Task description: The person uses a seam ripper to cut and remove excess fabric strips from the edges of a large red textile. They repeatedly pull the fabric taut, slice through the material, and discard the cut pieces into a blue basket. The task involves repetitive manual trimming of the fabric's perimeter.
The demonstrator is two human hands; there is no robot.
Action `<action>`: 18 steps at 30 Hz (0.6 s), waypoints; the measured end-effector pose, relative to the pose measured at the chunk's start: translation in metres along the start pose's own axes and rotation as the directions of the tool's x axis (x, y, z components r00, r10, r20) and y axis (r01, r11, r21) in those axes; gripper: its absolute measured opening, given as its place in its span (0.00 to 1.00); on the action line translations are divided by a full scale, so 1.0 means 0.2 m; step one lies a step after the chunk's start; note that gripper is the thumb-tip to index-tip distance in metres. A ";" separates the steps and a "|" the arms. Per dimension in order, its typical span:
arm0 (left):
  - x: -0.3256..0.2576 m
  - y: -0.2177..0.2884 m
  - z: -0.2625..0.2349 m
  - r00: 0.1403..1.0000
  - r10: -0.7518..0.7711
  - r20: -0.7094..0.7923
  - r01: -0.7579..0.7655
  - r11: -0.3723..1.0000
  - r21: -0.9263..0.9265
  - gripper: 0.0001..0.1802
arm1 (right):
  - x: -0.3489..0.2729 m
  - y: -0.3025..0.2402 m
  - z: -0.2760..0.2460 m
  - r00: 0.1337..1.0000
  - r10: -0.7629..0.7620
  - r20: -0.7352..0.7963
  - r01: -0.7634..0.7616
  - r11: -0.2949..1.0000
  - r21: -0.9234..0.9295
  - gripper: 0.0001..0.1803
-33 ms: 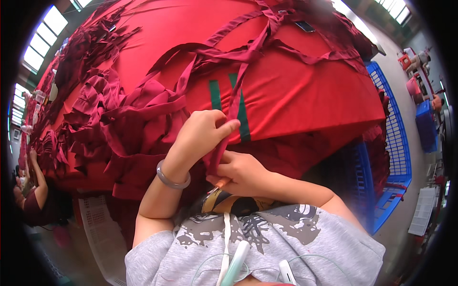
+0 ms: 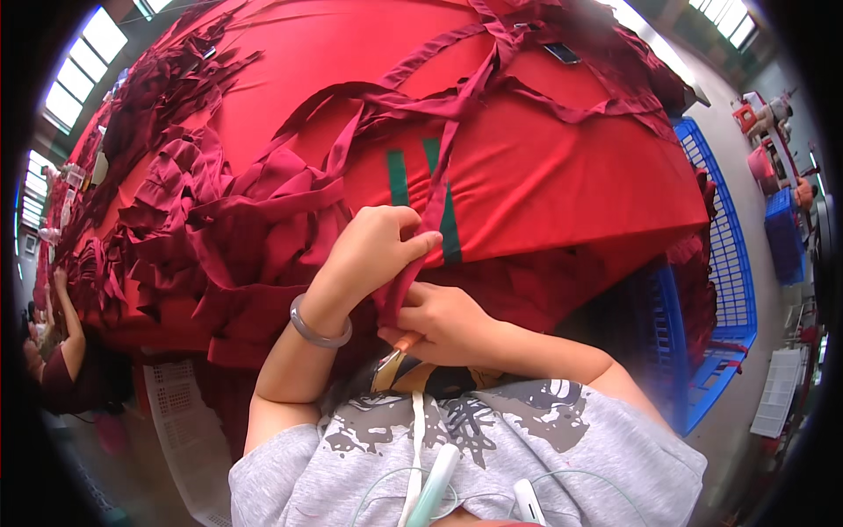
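Note:
My left hand point(image 2: 373, 250) is closed, with thumb and finger pinching a long dark red fabric strip point(image 2: 436, 189). The strip runs down from the cloth-covered table point(image 2: 562, 176) and passes between my hands. Lower and to the right, close to my chest, my right hand point(image 2: 452, 327) is closed near the strip's lower end. From its fingers sticks out a small tool point(image 2: 404, 342) with an orange handle and a metal tip; its exact kind is unclear. Beside my left hand lies a tangled heap of dark red strips point(image 2: 272, 211).
Two green tape stripes point(image 2: 398, 178) mark the red cover. A phone point(image 2: 562, 54) lies at the far side. Blue plastic crates point(image 2: 722, 228) stand at right, a white basket point(image 2: 180, 422) at lower left. Another person's arm point(image 2: 70, 321) reaches to the table at far left.

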State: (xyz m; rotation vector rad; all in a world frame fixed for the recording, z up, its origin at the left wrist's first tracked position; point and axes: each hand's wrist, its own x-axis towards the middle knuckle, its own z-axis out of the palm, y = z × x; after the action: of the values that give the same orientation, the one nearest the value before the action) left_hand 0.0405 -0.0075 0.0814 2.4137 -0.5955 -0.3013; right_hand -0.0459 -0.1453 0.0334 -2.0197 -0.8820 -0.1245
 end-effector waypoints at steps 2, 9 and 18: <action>-0.01 0.01 -0.03 1.000 0.008 -0.013 -0.011 0.965 -0.261 0.14 | 0.01 0.00 0.01 0.999 -0.043 0.022 0.044 0.998 -0.036 0.12; -0.34 0.13 -0.09 0.987 0.160 0.018 -0.046 0.383 -0.923 0.07 | -0.10 0.08 -0.08 0.836 0.530 0.144 -0.353 0.318 0.880 0.31; -0.67 -0.10 -0.37 0.718 0.690 0.098 -0.466 0.579 -0.669 0.10 | 0.00 0.18 -0.59 0.868 0.341 -0.361 0.407 -0.072 0.911 0.26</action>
State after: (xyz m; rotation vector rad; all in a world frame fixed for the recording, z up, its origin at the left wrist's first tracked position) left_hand -0.0443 0.1093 0.1357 1.4205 -1.2240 -0.5391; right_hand 0.0040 -0.2486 0.0770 -0.3313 -0.3395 0.0178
